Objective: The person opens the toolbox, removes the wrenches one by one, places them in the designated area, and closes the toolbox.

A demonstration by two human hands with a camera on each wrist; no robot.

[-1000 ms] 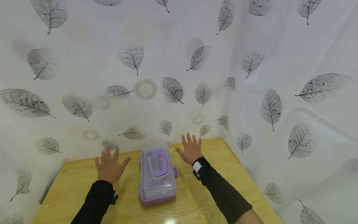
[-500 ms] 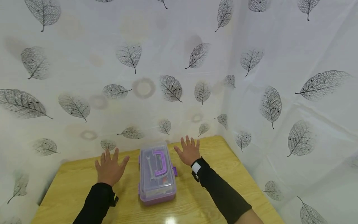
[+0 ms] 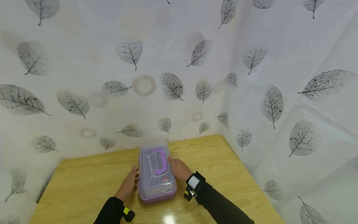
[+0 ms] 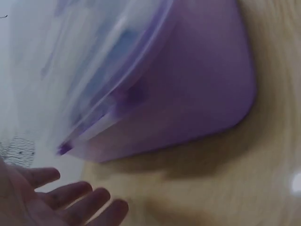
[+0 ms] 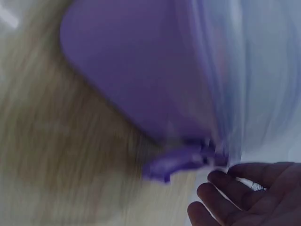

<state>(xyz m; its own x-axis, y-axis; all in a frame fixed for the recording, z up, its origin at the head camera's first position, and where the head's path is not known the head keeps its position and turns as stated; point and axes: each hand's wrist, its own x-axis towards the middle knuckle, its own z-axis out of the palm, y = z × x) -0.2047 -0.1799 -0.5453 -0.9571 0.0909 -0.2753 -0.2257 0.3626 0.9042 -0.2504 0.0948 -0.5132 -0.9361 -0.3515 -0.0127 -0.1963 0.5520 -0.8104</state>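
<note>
A toolbox (image 3: 159,189) with a purple base and a clear lid stands on the table, a purple handle (image 3: 163,161) on its lid. A wrench (image 3: 151,165) shows at the lid. My left hand (image 3: 128,185) is beside the box's left side; in the left wrist view its fingers (image 4: 89,200) are relaxed and apart from the wall. My right hand (image 3: 180,168) is at the right side, and in the right wrist view its fingertips (image 5: 217,178) lie close to the lid edge by a purple latch (image 5: 174,162) that sticks outward. Whether they touch it is unclear.
The wooden table (image 3: 89,177) ends at a pale curtain (image 3: 151,56) printed with leaves, behind it and along its right side. Wrist straps with small devices (image 3: 193,186) sit over black sleeves.
Both hands have come inward from their spread pose above the table to the two sides of the toolbox. The toolbox stays in place.
</note>
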